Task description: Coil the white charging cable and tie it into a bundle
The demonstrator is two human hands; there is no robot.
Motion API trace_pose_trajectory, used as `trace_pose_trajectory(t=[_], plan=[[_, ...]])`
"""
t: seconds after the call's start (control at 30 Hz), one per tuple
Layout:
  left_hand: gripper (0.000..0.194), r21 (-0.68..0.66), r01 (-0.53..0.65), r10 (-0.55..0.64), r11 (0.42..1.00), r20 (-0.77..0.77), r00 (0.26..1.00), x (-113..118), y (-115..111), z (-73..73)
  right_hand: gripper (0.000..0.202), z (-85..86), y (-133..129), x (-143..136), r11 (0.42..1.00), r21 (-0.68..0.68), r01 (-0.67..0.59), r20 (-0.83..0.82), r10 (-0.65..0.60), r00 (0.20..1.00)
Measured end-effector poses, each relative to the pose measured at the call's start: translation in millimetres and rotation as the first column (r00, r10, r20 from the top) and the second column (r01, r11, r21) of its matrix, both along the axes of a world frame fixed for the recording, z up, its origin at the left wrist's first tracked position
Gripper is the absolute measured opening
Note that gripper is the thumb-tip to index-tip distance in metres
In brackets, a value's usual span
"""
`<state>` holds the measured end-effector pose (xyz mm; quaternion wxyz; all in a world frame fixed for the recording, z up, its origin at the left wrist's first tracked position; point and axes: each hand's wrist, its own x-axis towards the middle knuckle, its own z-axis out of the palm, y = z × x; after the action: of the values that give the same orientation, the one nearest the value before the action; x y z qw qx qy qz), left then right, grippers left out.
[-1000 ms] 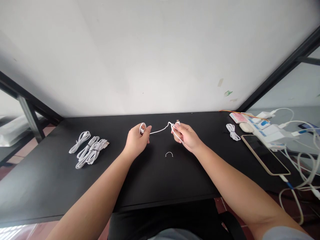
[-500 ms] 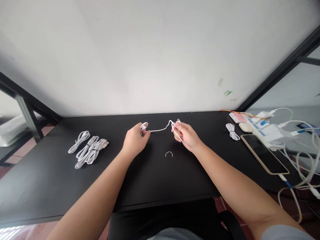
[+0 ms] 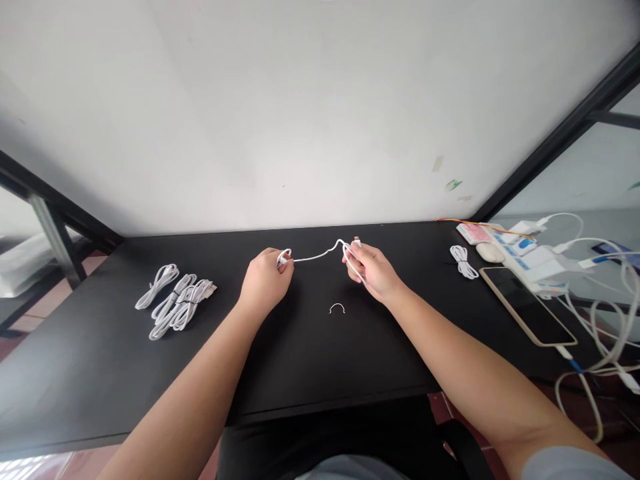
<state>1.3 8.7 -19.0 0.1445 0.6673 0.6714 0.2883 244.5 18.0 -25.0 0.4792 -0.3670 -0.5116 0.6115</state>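
A white USB cable runs between my two hands above the black table. My left hand is closed round one part of it, with a small loop showing at the thumb and fingertips. Looped cable is also gripped in my right hand, and a plug end sticks up past its thumb. The stretch between the hands is slightly wavy and bends up near the right fingers. On the table below them lies a thin, bent white twist tie.
Several bundled white cables lie on the black table to the left. On the right are another tied cable, a phone, a white mouse-like object and a power strip with chargers and tangled cords.
My left hand has shifted a little to the left, and the stretch of cable between the hands is longer. My right hand has stayed almost where it was.
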Motion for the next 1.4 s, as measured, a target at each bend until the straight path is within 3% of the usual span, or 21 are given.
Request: trace_pose_trajectory(t=[0.13,0.33,0.5,0.9,1.03,1.17,1.4], plan=[[0.025,0.097,0.042,-0.043,0.994,0.009,0.999,-3,2,-4.6,0.049,1.4,0,2,1.0,0.004,0.02,-0.028,-0.019,0.999],[0.041,-0.134,0.018,-0.033,0.991,-0.112,0.993,1,-1,3.6,0.05,6.8,0,3,0.998,0.003,0.07,-0.11,-0.069,0.992],[0.048,-0.225,-0.013,-0.011,0.974,-0.106,0.994,7,-5,12.0,0.049,10.8,0,3,0.994,0.001,0.109,-0.157,-0.108,0.982],[0.049,-0.147,0.007,0.01,0.989,0.117,0.993,5,-2,3.6,0.046,8.1,0,3,0.997,0.022,0.073,-0.18,-0.068,0.981],[0.059,-0.085,-0.036,0.053,0.996,0.205,0.977,5,-1,1.9,0.048,4.5,0,2,0.999,0.027,0.045,-0.112,-0.041,0.993],[0.065,-0.05,-0.073,0.085,0.996,0.336,0.938,6,-2,3.2,0.051,-1.9,0,2,0.997,0.069,-0.019,0.066,0.014,0.998],[0.056,0.039,-0.071,0.046,0.997,0.453,0.89,9,-2,3.4,0.053,-0.5,-10,-1,0.969,0.184,-0.162,0.43,0.069,0.9]])
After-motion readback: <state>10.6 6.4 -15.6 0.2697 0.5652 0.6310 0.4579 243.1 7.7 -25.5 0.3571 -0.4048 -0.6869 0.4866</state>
